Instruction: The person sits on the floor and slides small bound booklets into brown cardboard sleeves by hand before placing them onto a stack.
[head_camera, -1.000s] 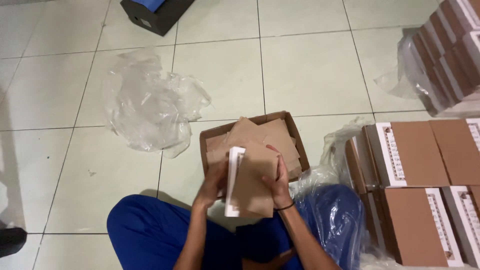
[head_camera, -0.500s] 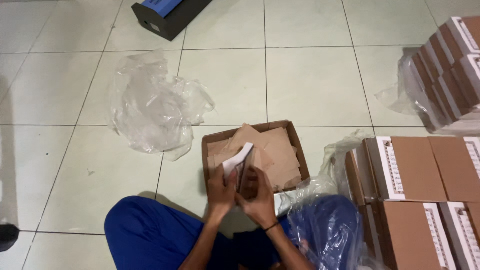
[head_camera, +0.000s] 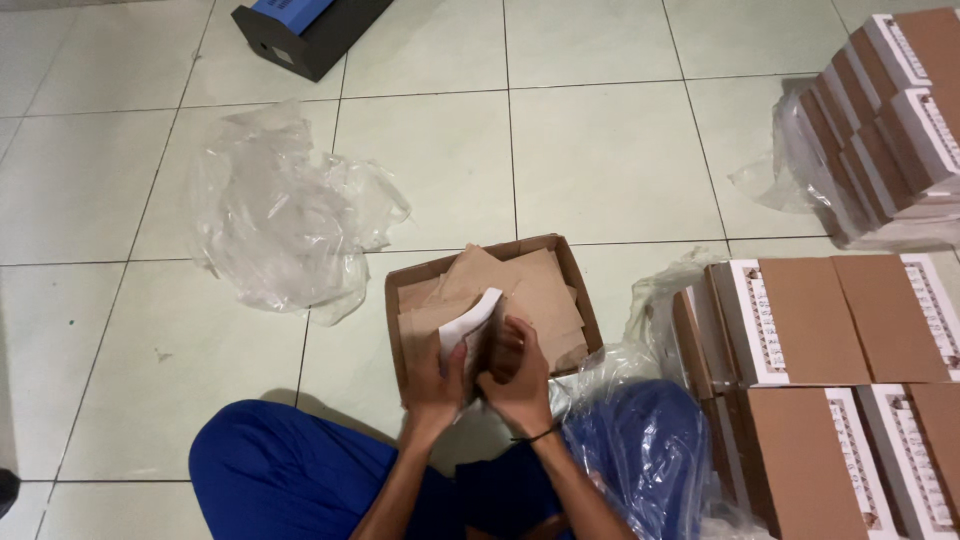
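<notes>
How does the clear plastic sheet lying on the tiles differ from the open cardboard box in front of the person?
The plastic sheet is transparent, crumpled and limp; the cardboard box is brown, opaque and rigid. The sheet holds nothing; the box holds brown card pieces. Both rest on the tiled floor.

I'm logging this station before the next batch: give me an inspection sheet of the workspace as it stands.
Surface: pale tiled floor, person seated on it.
Job's things: folded brown card piece with white edge, held over an open cardboard box of brown sheets.
Clutter: crumpled clear plastic; more plastic wrap over the right knee.
Grips: left hand and right hand both closed on the card piece.
Cables: nothing seen.
Surroundings: stacks of brown-and-white flat boxes at right; black-and-blue case at top.
</notes>
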